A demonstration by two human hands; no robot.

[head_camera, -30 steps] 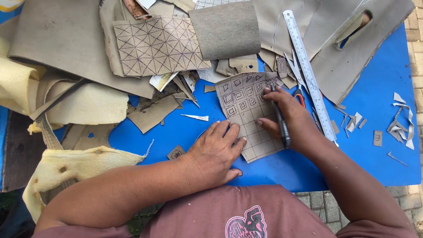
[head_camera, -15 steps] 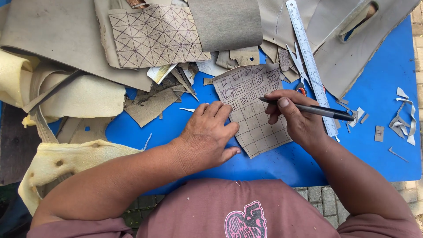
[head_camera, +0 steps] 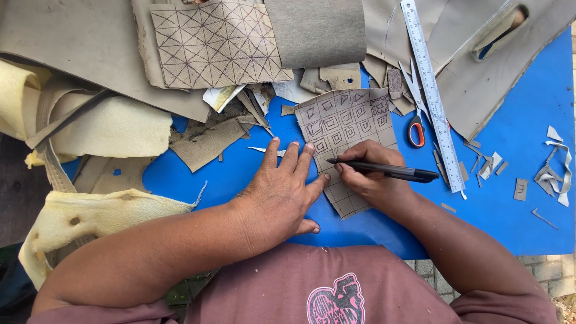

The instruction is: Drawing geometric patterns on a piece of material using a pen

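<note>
While the flat left hand (head_camera: 282, 192) pins gridded leather (head_camera: 345, 129), the right hand (head_camera: 369, 177) grips a black pen (head_camera: 384, 171).

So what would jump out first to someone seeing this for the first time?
Probably the bright blue board under everything, and at its middle the right hand holding a black pen over a small grey piece gridded with little drawn squares, which the left hand presses flat. Next, the larger piece with a triangle grid at top, and the ruler with orange-handled scissors to the right.
</note>
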